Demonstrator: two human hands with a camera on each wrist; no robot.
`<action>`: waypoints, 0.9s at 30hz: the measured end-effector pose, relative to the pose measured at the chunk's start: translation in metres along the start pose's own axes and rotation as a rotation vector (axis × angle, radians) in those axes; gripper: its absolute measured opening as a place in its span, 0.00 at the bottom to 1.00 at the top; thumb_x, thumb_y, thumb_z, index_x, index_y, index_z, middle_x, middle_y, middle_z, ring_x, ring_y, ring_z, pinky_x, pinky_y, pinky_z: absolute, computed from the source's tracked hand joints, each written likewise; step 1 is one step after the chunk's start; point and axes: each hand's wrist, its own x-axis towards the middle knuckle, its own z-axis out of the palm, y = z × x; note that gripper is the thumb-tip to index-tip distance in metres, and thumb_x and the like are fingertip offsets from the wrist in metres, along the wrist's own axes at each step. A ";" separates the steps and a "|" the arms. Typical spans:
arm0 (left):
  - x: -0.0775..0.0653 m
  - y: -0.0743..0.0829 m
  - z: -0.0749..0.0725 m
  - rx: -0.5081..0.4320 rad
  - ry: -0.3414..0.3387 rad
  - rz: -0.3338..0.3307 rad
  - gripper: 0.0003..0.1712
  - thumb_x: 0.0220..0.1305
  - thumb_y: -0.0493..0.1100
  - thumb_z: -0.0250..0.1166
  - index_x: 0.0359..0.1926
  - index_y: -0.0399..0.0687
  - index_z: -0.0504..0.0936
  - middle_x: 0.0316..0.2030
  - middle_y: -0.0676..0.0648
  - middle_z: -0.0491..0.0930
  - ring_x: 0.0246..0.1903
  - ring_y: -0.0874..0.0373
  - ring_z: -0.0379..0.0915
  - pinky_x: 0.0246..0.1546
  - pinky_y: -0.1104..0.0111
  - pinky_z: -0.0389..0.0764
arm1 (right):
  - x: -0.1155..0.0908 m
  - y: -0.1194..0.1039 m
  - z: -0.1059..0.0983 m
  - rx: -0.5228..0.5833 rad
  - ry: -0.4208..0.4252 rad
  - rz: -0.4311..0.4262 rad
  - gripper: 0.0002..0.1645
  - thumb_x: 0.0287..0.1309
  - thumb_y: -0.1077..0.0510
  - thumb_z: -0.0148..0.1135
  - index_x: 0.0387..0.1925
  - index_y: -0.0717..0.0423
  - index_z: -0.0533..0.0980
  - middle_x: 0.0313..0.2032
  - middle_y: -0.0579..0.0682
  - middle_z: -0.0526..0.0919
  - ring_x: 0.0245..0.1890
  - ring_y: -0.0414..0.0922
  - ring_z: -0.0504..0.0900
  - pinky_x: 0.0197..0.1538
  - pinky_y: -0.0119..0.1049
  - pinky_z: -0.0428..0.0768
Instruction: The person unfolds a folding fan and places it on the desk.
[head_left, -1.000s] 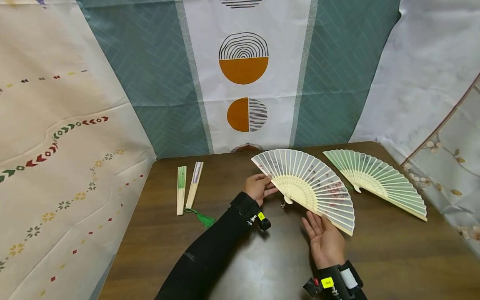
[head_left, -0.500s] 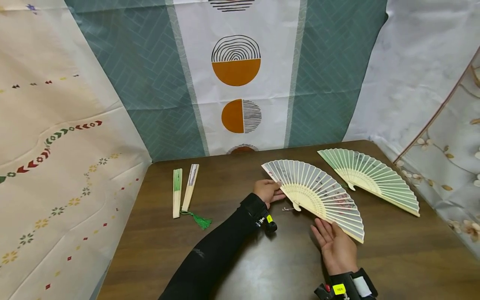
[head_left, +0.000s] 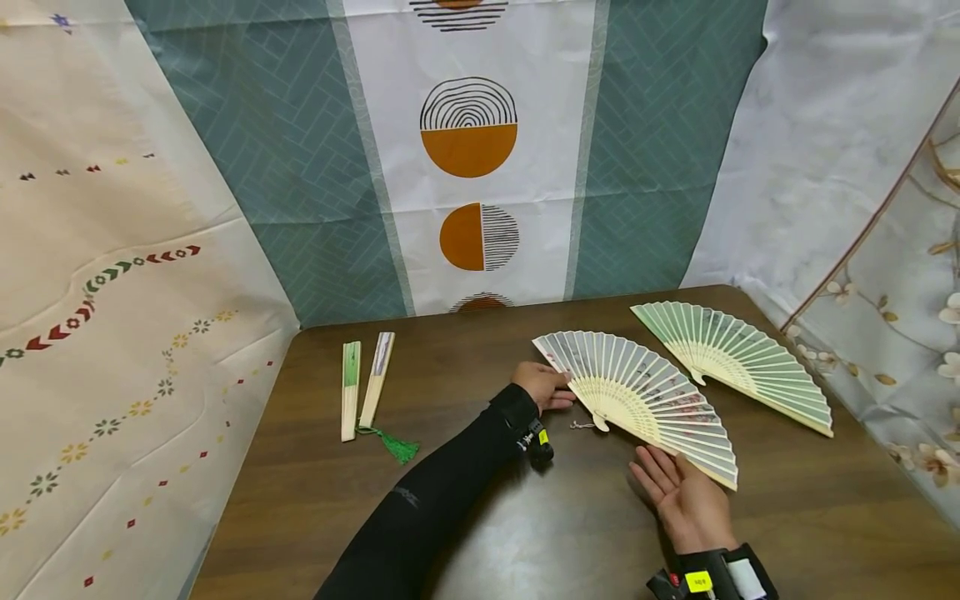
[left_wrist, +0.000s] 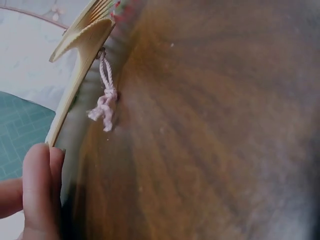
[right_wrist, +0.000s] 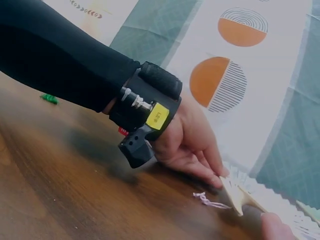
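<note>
A spread white folding fan [head_left: 637,392] with pale ribs and small printed flowers is between my hands. At its left edge, my left hand [head_left: 542,385] pinches the outer rib; the fingertips [left_wrist: 37,165] show in the left wrist view. My right hand [head_left: 693,504] is palm up at the lower right edge, its fingers extended and touching that edge; the thumb is partly hidden by the fan. A pale pink cord [left_wrist: 106,102] hangs from the fan's pivot. Behind it to the right lies a spread green folding fan [head_left: 738,358].
On the left of the brown wooden table [head_left: 300,517] lie a folded green fan [head_left: 350,392] and a folded whitish fan [head_left: 377,379]. A green tassel [head_left: 397,446] lies beside them. Patterned cloths hang behind the table and at both sides.
Both hands and the white fan have shifted right and towards me, lower in the view. The fan now sits nearer the spread green fan. The folded fans have stayed put.
</note>
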 end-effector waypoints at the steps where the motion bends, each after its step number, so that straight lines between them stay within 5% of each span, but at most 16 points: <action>1: 0.001 0.000 0.000 0.001 -0.003 -0.001 0.15 0.79 0.31 0.71 0.60 0.26 0.84 0.59 0.27 0.90 0.49 0.38 0.96 0.48 0.55 1.00 | 0.000 -0.001 -0.001 -0.003 -0.009 0.001 0.36 0.93 0.46 0.33 0.92 0.36 0.41 0.41 0.40 0.92 0.51 0.36 0.93 0.62 0.37 0.95; 6: 0.003 0.000 0.001 0.008 -0.007 -0.003 0.14 0.80 0.30 0.70 0.60 0.24 0.84 0.59 0.27 0.90 0.51 0.37 0.96 0.52 0.53 0.99 | -0.003 -0.004 -0.002 0.009 -0.002 0.020 0.23 0.95 0.46 0.31 0.81 0.40 0.56 0.42 0.41 0.92 0.52 0.37 0.94 0.63 0.40 0.96; 13: 0.001 -0.001 0.000 0.016 -0.013 0.002 0.14 0.80 0.31 0.70 0.59 0.23 0.85 0.59 0.26 0.90 0.56 0.33 0.93 0.56 0.48 0.97 | -0.007 -0.006 0.000 -0.039 0.046 0.013 0.21 0.94 0.43 0.24 0.70 0.45 0.59 0.40 0.39 0.91 0.53 0.38 0.94 0.65 0.45 0.95; 21: -0.007 -0.001 -0.001 0.013 -0.031 0.018 0.15 0.80 0.32 0.70 0.59 0.22 0.85 0.58 0.25 0.90 0.53 0.35 0.95 0.57 0.46 0.97 | -0.011 -0.007 0.000 -0.081 0.054 0.024 0.24 0.94 0.42 0.23 0.77 0.43 0.53 0.40 0.38 0.91 0.52 0.38 0.94 0.68 0.46 0.94; 27: -0.014 -0.001 -0.005 0.017 -0.036 0.029 0.18 0.80 0.34 0.70 0.61 0.21 0.85 0.57 0.26 0.90 0.51 0.37 0.95 0.57 0.48 0.97 | -0.014 -0.007 -0.005 -0.154 0.037 0.037 0.36 0.93 0.41 0.19 0.90 0.48 0.37 0.40 0.36 0.91 0.53 0.36 0.93 0.69 0.44 0.93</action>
